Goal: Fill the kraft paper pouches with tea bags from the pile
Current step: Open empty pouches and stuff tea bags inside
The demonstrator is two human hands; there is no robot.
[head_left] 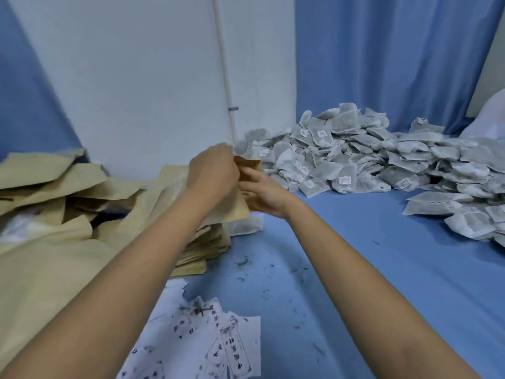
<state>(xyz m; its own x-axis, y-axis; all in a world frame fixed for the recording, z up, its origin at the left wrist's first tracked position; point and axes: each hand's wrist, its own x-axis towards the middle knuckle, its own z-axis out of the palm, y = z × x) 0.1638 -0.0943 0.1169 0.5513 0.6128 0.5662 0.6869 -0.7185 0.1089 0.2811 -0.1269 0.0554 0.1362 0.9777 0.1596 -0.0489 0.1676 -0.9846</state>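
Observation:
A kraft paper pouch (pixel 239 206) is held upright above the blue surface between both hands. My left hand (pixel 213 170) grips its upper edge from the left, fingers curled over the top. My right hand (pixel 262 194) holds the pouch from the right side, fingers against its face near the opening. A large pile of grey-white tea bags (pixel 369 162) with small labels lies to the right and behind. Whether the pouch holds a tea bag is hidden.
A stack of flat kraft pouches (pixel 202 250) sits under my left forearm, with a loose heap of pouches (pixel 54 192) at the left. Printed white labels (pixel 218 343) lie near the front. Tea crumbs dot the blue cloth (pixel 341 269). A white wall and blue curtains stand behind.

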